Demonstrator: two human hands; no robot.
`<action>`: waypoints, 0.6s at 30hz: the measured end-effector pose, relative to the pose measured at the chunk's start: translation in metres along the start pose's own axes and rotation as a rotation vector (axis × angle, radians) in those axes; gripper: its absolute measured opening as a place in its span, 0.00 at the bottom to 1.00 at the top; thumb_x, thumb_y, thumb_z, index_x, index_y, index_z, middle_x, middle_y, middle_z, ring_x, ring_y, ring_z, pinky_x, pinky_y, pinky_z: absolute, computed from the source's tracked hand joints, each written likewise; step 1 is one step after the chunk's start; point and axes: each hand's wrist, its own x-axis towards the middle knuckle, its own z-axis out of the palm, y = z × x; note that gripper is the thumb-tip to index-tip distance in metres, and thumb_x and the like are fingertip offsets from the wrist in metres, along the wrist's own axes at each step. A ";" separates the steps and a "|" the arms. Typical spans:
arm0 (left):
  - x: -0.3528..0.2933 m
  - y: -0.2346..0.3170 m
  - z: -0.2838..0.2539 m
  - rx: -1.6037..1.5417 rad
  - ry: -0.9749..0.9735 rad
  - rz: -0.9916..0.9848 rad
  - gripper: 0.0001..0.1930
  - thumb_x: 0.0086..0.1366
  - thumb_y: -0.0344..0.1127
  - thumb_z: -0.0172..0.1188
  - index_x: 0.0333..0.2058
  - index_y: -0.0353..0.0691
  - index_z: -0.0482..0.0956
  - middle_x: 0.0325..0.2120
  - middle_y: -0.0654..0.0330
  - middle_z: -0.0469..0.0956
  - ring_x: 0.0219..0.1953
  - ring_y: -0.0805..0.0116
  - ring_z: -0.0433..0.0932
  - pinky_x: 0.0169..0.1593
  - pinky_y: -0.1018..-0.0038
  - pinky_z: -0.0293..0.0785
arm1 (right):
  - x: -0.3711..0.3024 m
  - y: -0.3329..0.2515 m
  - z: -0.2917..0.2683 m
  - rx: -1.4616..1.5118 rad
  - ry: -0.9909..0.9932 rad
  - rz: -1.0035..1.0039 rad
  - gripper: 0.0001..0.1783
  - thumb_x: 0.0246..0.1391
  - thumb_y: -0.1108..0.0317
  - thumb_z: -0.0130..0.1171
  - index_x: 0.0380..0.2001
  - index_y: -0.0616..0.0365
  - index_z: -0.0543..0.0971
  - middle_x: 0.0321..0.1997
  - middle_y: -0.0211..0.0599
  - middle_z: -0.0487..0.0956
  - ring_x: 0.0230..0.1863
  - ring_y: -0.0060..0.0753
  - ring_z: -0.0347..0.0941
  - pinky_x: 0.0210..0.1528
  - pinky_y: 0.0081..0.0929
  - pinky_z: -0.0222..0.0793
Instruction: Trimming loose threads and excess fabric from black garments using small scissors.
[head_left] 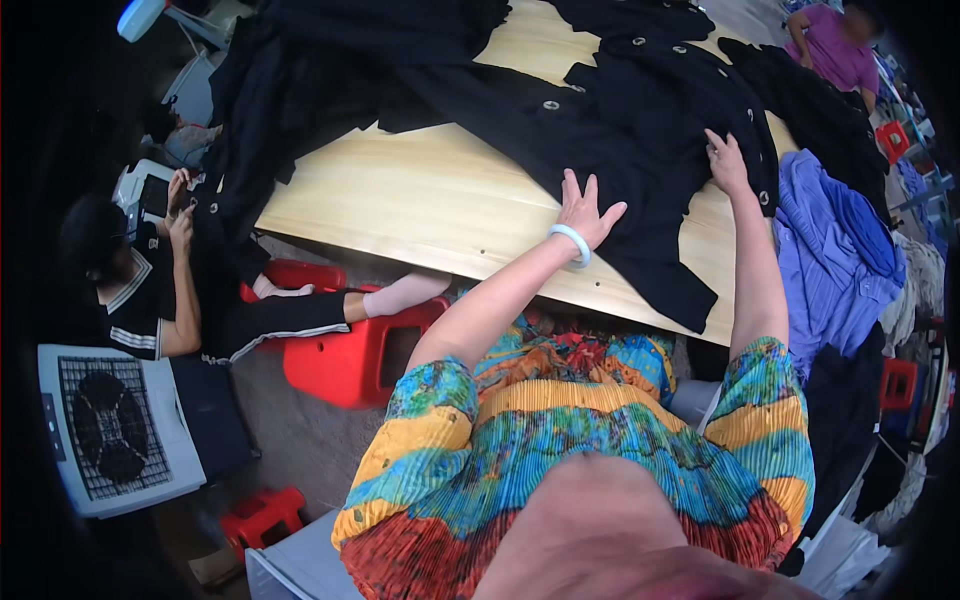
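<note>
Head view showed a worktop (pixel 400 190) of smooth, pale wood grain, with soft, matte black cloth spread over much of it. Between 1 and 2 o'clock from the centre lay a black garment (pixel 645 130), its long, narrow panel slanting down to the near edge. Toward 2 o'clock, the left hand (pixel 590 215), wearing a smooth pale bangle (pixel 571 245), pressed palm-down on it, grip wide and fingers spread, holding nothing. Farther out at 2 o'clock, the right hand (pixel 727 162) touched it with a part-open grip, fingers loosely extended. More black cloth (pixel 360 70) covered the worktop at 11 o'clock, and crumpled violet-blue cloth (pixel 830 260) crowded its side near 3. A co-worker (pixel 130 270) sat at 9 o'clock; a glossy red stool (pixel 335 370) and a boxy, grille-fronted fan unit (pixel 115 430) stood toward 8. The garment looked flat but slightly rumpled, dotted with shiny round fittings (pixel 551 105).
</note>
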 end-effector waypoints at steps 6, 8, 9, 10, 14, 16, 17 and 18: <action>0.017 -0.028 -0.023 0.036 -0.146 0.123 0.30 0.52 0.53 0.51 0.48 0.37 0.66 0.53 0.43 0.54 0.54 0.50 0.58 0.56 0.68 0.55 | -0.012 -0.030 -0.005 0.093 0.351 -0.053 0.12 0.49 0.69 0.48 0.39 0.55 0.73 0.42 0.43 0.72 0.46 0.41 0.66 0.46 0.31 0.62; 0.018 -0.029 -0.029 0.020 -0.126 0.128 0.29 0.51 0.52 0.53 0.48 0.38 0.67 0.53 0.46 0.56 0.53 0.51 0.59 0.55 0.69 0.56 | -0.010 -0.099 -0.015 0.543 0.084 0.051 0.11 0.50 0.68 0.47 0.38 0.55 0.74 0.35 0.42 0.75 0.34 0.39 0.72 0.39 0.27 0.66; 0.018 -0.028 -0.031 0.027 -0.103 0.136 0.28 0.51 0.51 0.54 0.47 0.37 0.68 0.52 0.46 0.57 0.52 0.51 0.60 0.54 0.68 0.58 | -0.002 -0.128 -0.013 0.599 -0.028 0.069 0.12 0.51 0.65 0.46 0.38 0.55 0.74 0.34 0.44 0.75 0.32 0.41 0.73 0.37 0.28 0.67; 0.020 -0.028 -0.029 0.012 -0.086 0.165 0.28 0.50 0.50 0.55 0.46 0.37 0.68 0.52 0.46 0.57 0.52 0.51 0.61 0.54 0.68 0.58 | 0.010 -0.140 -0.001 0.501 0.013 -0.115 0.13 0.53 0.63 0.43 0.37 0.55 0.74 0.35 0.45 0.74 0.35 0.44 0.72 0.38 0.30 0.67; 0.003 -0.040 -0.028 0.012 -0.039 0.229 0.26 0.49 0.46 0.57 0.43 0.34 0.69 0.48 0.43 0.60 0.51 0.49 0.61 0.52 0.67 0.60 | 0.064 -0.211 0.052 0.196 -0.145 0.024 0.25 0.47 0.46 0.46 0.39 0.54 0.72 0.38 0.47 0.73 0.41 0.48 0.69 0.42 0.37 0.65; -0.009 -0.039 -0.038 0.040 -0.204 0.166 0.24 0.46 0.42 0.57 0.41 0.33 0.69 0.46 0.44 0.63 0.49 0.49 0.63 0.51 0.66 0.61 | 0.069 -0.233 0.082 0.145 -0.229 0.123 0.36 0.40 0.36 0.48 0.47 0.50 0.66 0.43 0.48 0.72 0.43 0.51 0.68 0.44 0.42 0.63; -0.018 -0.032 -0.032 -0.005 -0.160 0.159 0.23 0.44 0.40 0.57 0.39 0.32 0.70 0.42 0.44 0.66 0.47 0.50 0.64 0.50 0.65 0.62 | 0.071 -0.229 0.096 0.089 -0.244 0.190 0.41 0.34 0.32 0.50 0.49 0.47 0.64 0.44 0.46 0.71 0.44 0.50 0.68 0.43 0.43 0.64; -0.023 -0.040 -0.022 -0.024 -0.166 0.180 0.22 0.43 0.38 0.56 0.38 0.32 0.71 0.40 0.43 0.67 0.45 0.49 0.65 0.49 0.65 0.62 | 0.065 -0.234 0.090 0.098 -0.319 0.134 0.46 0.30 0.30 0.52 0.50 0.46 0.61 0.47 0.43 0.70 0.46 0.48 0.67 0.44 0.43 0.64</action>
